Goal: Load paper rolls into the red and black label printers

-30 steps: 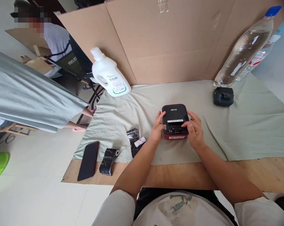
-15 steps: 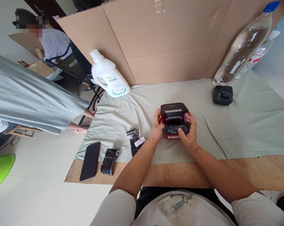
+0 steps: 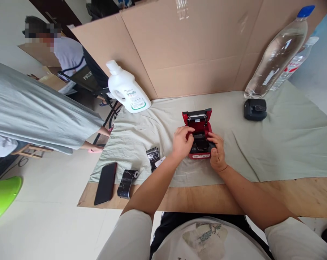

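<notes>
A small red and black label printer (image 3: 200, 156) lies on the cloth with its lid (image 3: 197, 115) raised. Inside its bay I see a dark roll or spindle and a glossy black film (image 3: 202, 143). My left hand (image 3: 182, 142) reaches over the printer's left wall, index finger and thumb at the inner left side; what lies between those fingertips is hidden. Along the right wall, my right hand (image 3: 218, 151) steadies the body, fingers on the rim and thumb near the front corner. Left of my forearm lie a partly unwound black ribbon roll (image 3: 153, 156) and a second black ribbon roll (image 3: 127, 183).
A phone (image 3: 105, 183) lies at the front left. At the back stand a white jug (image 3: 129, 92), a large water bottle (image 3: 278, 57) and a smaller bottle (image 3: 295, 68) against a cardboard panel (image 3: 196, 54). A black device (image 3: 255, 109) sits at right. People are beyond, at left.
The printer's lid has swung up and back, showing the red inside. My left hand has moved from the outer side to the inner left edge; the right thumb has left the front cover.
</notes>
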A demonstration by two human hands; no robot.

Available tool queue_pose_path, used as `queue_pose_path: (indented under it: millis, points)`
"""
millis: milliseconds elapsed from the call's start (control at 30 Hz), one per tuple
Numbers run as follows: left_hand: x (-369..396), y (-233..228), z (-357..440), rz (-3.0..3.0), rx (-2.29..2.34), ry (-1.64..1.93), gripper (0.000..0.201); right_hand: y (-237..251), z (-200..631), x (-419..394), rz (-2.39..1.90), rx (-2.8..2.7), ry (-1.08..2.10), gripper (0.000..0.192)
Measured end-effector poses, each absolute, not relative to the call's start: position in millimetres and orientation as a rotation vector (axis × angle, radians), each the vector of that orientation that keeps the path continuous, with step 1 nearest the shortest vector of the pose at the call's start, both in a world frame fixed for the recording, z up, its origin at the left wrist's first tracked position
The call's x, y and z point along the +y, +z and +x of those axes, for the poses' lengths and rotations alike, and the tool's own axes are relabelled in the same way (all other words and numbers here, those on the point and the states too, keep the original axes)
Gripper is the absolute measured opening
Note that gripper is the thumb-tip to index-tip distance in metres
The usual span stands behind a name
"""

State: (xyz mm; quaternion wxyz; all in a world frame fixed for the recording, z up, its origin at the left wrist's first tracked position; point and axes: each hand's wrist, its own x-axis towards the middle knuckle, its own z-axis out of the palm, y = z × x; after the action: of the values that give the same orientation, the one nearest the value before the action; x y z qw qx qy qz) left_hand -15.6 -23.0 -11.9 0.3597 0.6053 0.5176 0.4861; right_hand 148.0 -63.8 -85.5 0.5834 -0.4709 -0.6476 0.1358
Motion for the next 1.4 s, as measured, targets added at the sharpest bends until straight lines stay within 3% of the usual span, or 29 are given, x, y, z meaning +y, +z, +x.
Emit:
queue_pose_path:
  millis: [133,233,433,600,733,833,933,1200,1400]
  points:
    - [9.0,-9.6,-2.3,1.746,1.389,0.893,0.004,-85.4,146.7,-64.7,-1.077,-1.498,0.305,0.049]
    - [30.6,-22.3,6.0,1.825,1.445,0.678,0.016,-84.4,146.6,-65.1,-1.070,-1.495,0.302,0.044]
    - [42.5,-32.2,14.9,1.819,1.455,0.634,0.039,-84.0,146.8,-64.9,-1.072,-1.503,0.301,0.039]
    - [25.0,-11.1,12.6,1.946,1.451,0.605,0.025,-87.5,148.5,-63.0,-1.040,-1.514,0.265,0.038]
    - [6.3,5.4,-3.1,2.083,1.380,0.572,0.036,-90.3,150.6,-59.7,-0.985,-1.526,0.211,0.038]
    - [-5.8,14.6,-37.2,1.945,1.170,0.766,0.033,-90.2,150.6,-58.6,-0.943,-1.523,0.208,0.035]
    - [-15.4,24.5,-96.0,1.655,1.105,0.865,0.043,-88.6,149.6,-59.1,-0.942,-1.507,0.218,0.033]
    - [-37.1,21.4,-274.8,1.402,1.746,0.296,0.070,-86.7,147.3,-60.3,-0.974,-1.502,0.219,0.032]
    - [-43.6,-12.3,-286.6,1.607,2.118,-0.145,0.063,-86.9,147.1,-60.3,-0.961,-1.500,0.221,0.032]
